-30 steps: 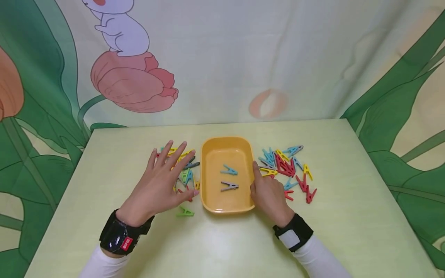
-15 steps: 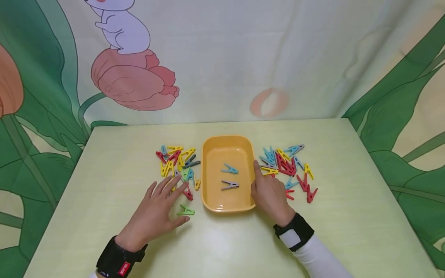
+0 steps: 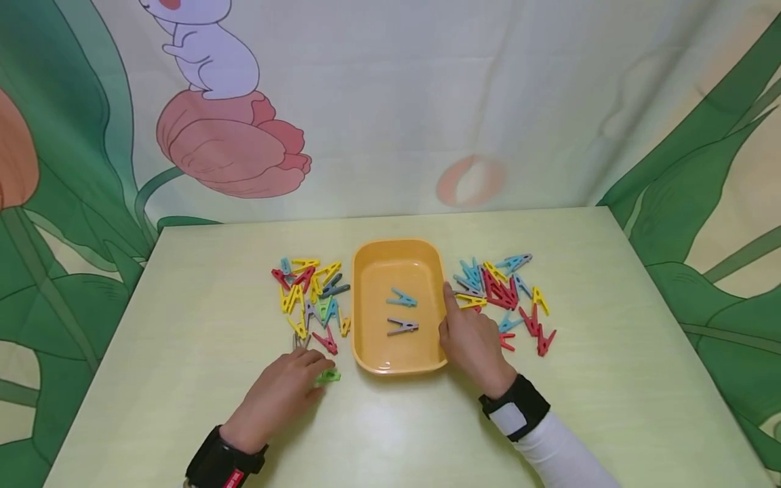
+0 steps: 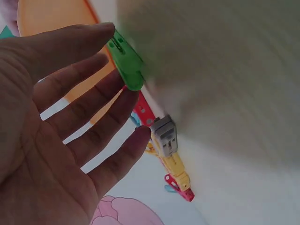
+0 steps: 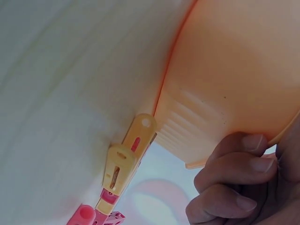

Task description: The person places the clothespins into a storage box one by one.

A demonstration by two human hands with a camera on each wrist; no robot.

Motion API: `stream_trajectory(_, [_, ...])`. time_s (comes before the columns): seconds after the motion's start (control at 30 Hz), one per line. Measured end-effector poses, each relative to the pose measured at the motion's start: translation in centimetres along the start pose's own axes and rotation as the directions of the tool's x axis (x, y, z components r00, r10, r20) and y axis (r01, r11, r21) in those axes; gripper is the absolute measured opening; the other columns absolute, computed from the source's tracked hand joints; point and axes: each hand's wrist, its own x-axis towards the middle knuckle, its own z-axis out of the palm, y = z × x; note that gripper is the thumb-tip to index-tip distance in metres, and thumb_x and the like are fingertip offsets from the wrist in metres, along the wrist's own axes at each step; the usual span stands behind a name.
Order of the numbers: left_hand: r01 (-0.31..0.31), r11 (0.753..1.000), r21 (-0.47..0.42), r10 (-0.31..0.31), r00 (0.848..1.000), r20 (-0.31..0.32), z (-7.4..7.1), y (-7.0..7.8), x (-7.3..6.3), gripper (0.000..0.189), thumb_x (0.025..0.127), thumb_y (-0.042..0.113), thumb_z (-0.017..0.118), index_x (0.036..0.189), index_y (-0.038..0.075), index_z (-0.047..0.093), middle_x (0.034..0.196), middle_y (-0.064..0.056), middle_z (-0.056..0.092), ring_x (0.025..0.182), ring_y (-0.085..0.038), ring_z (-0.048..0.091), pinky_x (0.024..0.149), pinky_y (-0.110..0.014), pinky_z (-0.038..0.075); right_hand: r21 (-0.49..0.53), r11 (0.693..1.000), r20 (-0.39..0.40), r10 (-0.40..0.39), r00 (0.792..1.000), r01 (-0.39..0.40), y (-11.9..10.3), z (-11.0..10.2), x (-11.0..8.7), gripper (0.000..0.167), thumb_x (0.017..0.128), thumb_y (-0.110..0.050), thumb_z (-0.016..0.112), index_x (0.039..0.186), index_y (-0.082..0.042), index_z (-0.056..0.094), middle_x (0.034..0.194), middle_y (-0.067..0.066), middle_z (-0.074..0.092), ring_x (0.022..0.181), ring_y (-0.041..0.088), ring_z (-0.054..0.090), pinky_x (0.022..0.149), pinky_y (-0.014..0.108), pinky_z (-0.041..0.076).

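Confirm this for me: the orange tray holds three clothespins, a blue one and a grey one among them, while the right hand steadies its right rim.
Not quite. The head view shows only two clothespins in the orange tray: the blue clothespin and the grey clothespin. The rest stands: the right hand steadies the tray's right rim.

- Orange rectangular plastic tray [image 3: 366, 271]: smooth, glossy, ribbed outer corner.
- Green plastic clothespin [image 4: 125, 63]: smooth, slightly shiny.
- Pale yellow-green tabletop [image 3: 610, 379]: matt, faint grain.
- Printed cloth backdrop [image 3: 390, 102]: soft, creased.
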Motion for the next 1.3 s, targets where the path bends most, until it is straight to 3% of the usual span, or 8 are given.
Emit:
stream_trajectory(0.13, [-0.026,0.999,0.02,0.026,0.999,-0.03,0.5,0.0,0.0,0.022,0.08,0.015,0.081,0.1,0.018,0.074,0.099,0.004,0.071,0.1,-0.017,0.063,0.094,-0.04,0.048,-0.007,1.0,0.003,0.004,1.0,-0.004,0.0,0.0,0.0,0.063,0.095,-0.015,0.056,0.152,-0.006,0.033,0.054,0.001,0.043,0.043,0.018,0.039,0.045,0.028,0.024])
stream_trajectory(0.3, [-0.045,0.999,0.025,0.047,0.997,-0.062,0.1,-0.2,0.1,0.02,0.079,0.012,0.08,0.098,0.016,0.074,0.096,0.005,0.07,0.092,-0.014,0.06,0.087,-0.036,0.049,-0.001,1.0,-0.006,-0.001,1.0,0.001,0.0,0.1,0.0,0.063,0.094,-0.014,0.056,0.152,-0.006,0.034,0.053,0.001,0.043,0.042,0.018,0.039,0.044,0.027,0.024])
stream_trajectory(0.43, [-0.041,0.999,0.016,0.042,0.993,-0.11,-1.7,-0.5,0.8,0.026,0.078,0.012,0.082,0.103,0.014,0.074,0.1,0.001,0.069,0.095,-0.016,0.063,0.086,-0.037,0.051,0.002,1.0,-0.004,0.004,1.0,-0.004,0.0,-0.1,0.0,0.063,0.095,-0.015,0.056,0.153,-0.006,0.033,0.053,0.001,0.043,0.042,0.018,0.039,0.045,0.028,0.024])
stream_trajectory(0.6, [-0.06,0.998,0.014,0.062,0.973,-0.224,-5.1,-0.7,2.3,0.032,0.077,0.012,0.083,0.108,0.012,0.073,0.105,-0.003,0.07,0.099,-0.021,0.065,0.087,-0.041,0.054,0.015,1.0,-0.002,0.011,1.0,-0.011,0.1,0.0,0.0,0.063,0.095,-0.015,0.056,0.153,-0.006,0.033,0.053,0.001,0.043,0.042,0.018,0.039,0.045,0.027,0.024])
stream_trajectory(0.87, [-0.143,0.99,-0.011,0.132,0.936,-0.325,-8.8,1.3,5.6,0.031,0.083,0.014,0.079,0.113,0.012,0.071,0.108,-0.003,0.069,0.102,-0.022,0.064,0.087,-0.039,0.055,0.018,1.0,-0.012,0.002,1.0,-0.002,0.1,0.2,0.0,0.063,0.094,-0.015,0.057,0.152,-0.006,0.034,0.052,0.0,0.043,0.042,0.017,0.039,0.045,0.027,0.024])
stream_trajectory(0.97, [-0.182,0.983,-0.021,0.164,0.927,-0.338,-9.1,2.4,7.1,0.03,0.084,0.016,0.077,0.114,0.012,0.07,0.108,-0.002,0.069,0.1,-0.021,0.064,0.084,-0.037,0.055,0.016,1.0,-0.013,0.005,1.0,-0.004,0.1,0.2,0.0,0.062,0.095,-0.015,0.057,0.152,-0.006,0.034,0.052,0.0,0.043,0.042,0.017,0.039,0.045,0.027,0.024])
stream_trajectory(1.13, [-0.205,0.978,-0.034,0.184,0.928,-0.323,-8.3,4.0,9.4,0.028,0.087,0.019,0.074,0.114,0.013,0.07,0.108,-0.001,0.068,0.1,-0.02,0.064,0.084,-0.035,0.055,0.017,1.0,-0.009,0.011,1.0,-0.011,0.0,0.1,0.2,0.062,0.095,-0.016,0.057,0.153,-0.007,0.034,0.053,0.0,0.044,0.042,0.017,0.04,0.045,0.027,0.025])
stream_trajectory(1.3, [-0.224,0.974,-0.035,0.203,0.932,-0.299,-7.4,5.1,10.8,0.026,0.088,0.019,0.074,0.113,0.013,0.071,0.107,-0.002,0.068,0.098,-0.019,0.066,0.083,-0.035,0.055,0.029,1.0,-0.004,0.013,1.0,-0.012,0.0,0.3,0.1,0.063,0.095,-0.016,0.057,0.153,-0.007,0.034,0.053,0.0,0.044,0.042,0.017,0.04,0.045,0.027,0.025])
